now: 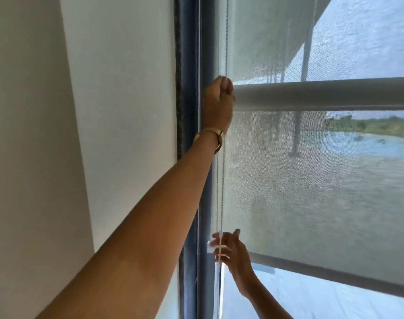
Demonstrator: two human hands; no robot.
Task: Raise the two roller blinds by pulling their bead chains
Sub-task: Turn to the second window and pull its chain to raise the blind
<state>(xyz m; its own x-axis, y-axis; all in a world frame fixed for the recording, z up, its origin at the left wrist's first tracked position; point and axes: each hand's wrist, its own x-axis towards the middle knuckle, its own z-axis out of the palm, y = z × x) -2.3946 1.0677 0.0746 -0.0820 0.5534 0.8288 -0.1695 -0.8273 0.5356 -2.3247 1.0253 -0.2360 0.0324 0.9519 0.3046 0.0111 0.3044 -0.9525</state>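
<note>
A sheer mesh roller blind (311, 192) covers the window, its bottom rail (334, 272) slanting across the lower right. A second, paler blind hangs higher, ending in a thick bottom bar (323, 94). The white bead chain (220, 192) runs down the blinds' left edge in two strands. My left hand (219, 97), with a gold watch on the wrist, is raised and shut in a fist on the chain beside the upper bar's end. My right hand (231, 249) is lower, at the mesh blind's rail, with its fingers spread and the chain lying across them.
A dark blue window frame (191, 157) stands just left of the chain. A plain white wall (116, 111) fills the left side. Bare glass (311, 300) shows under the mesh blind's rail. Water, posts and a green shore lie outside.
</note>
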